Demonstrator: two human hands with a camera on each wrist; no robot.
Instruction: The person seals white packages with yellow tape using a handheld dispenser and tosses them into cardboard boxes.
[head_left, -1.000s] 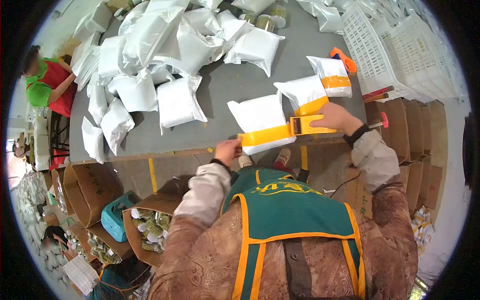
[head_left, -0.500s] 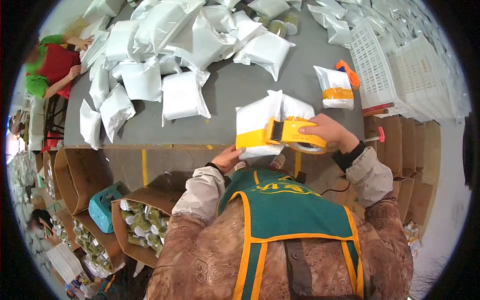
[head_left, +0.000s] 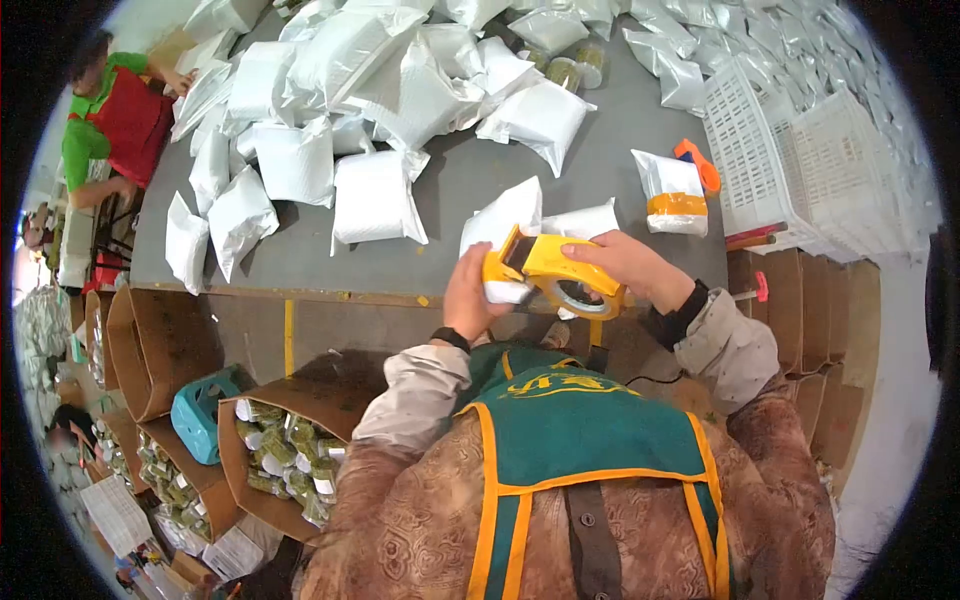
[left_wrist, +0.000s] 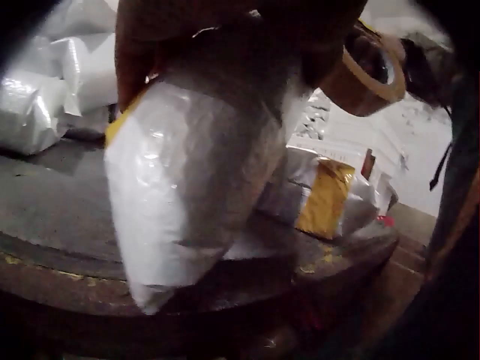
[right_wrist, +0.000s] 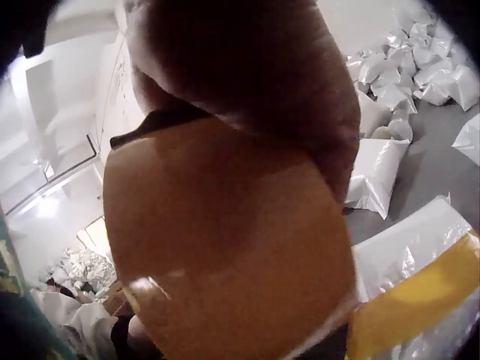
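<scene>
My left hand [head_left: 470, 292] grips a white padded mailer [head_left: 505, 218], which stands tilted near the table's front edge. In the left wrist view that mailer [left_wrist: 199, 180] bulges below my fingers, with a bit of yellow tape at its left side. My right hand [head_left: 635, 268] holds a yellow tape dispenser [head_left: 572, 256] by its body, its front end right at my left fingers and the mailer. The tape roll [right_wrist: 232, 247] fills the middle of the right wrist view. Behind the dispenser lies another white mailer [head_left: 590, 218], partly hidden.
A mailer with a yellow band [head_left: 676, 204] lies to the right beside an orange tape dispenser [head_left: 698, 165]. White mailers [head_left: 380, 195] pile up at the left and back. White crates [head_left: 750, 150] stand at the right. Jars fill a carton [head_left: 235, 470] below; another person [head_left: 125, 125] works at left.
The dispenser has moved left across the mailer up to my left hand. My left hand has shifted up over the mailer, which is now tipped up. The mailer behind has come forward against it.
</scene>
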